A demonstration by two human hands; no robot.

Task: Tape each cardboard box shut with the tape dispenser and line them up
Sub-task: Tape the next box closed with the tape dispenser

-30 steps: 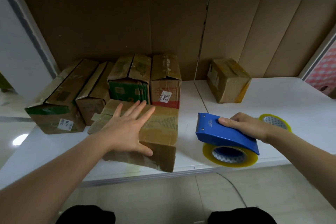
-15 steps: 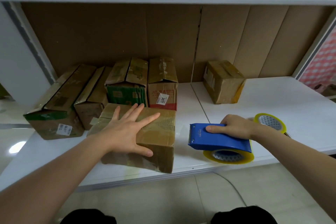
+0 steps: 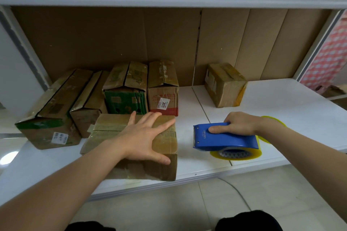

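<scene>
Here the left hand (image 3: 144,137) presses flat, fingers spread, on the box (image 3: 165,148); just beside it, the right hand (image 3: 239,124) grips the tape dispenser (image 3: 225,139).

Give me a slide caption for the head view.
Left hand flat on brown cardboard box; right hand grips blue tape dispenser.

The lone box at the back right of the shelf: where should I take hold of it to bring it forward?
Probably by its two side faces, reaching from the front with both hands. The lone box sits turned, one corner toward you, with free shelf around it. The right hand would first have to put down the tape dispenser.
</scene>
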